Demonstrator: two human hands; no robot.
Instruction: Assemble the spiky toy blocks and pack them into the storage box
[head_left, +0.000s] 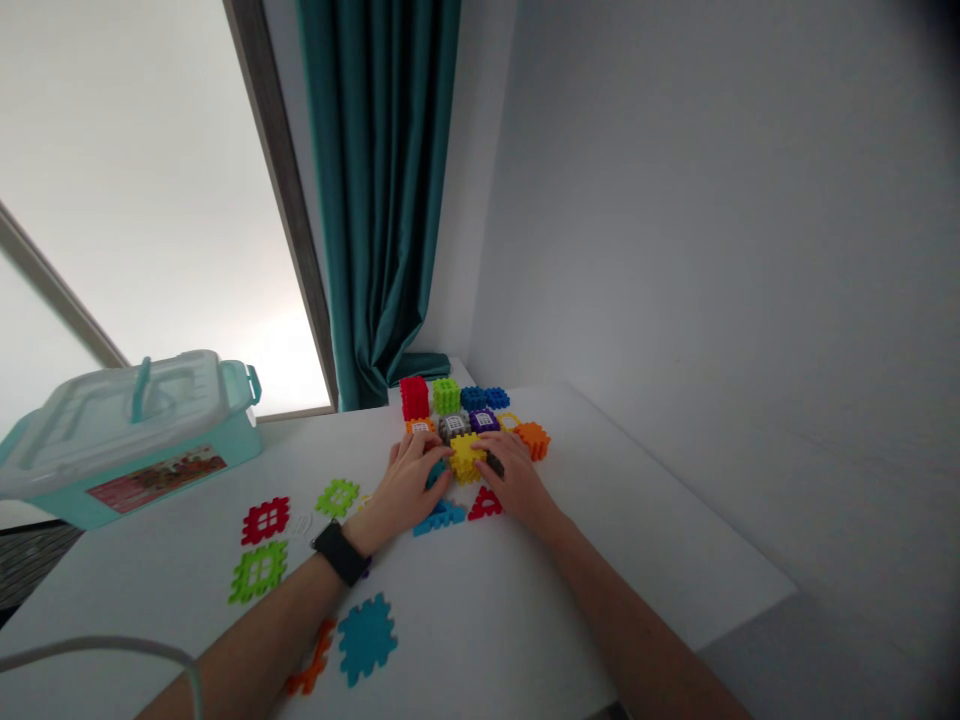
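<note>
The yellow block (466, 460) is on the worktop (510, 610), between the two hands. From the left hand (411, 478) it lies toward two o'clock, from the right hand (516, 472) toward ten. The right hand seems the nearer: its thumb and forefinger, slightly apart, touch the block's edge, but I cannot tell if they pinch. The left fingers are curved, a little spread, just beside it. The block looks almost square, without clear long axis.
</note>
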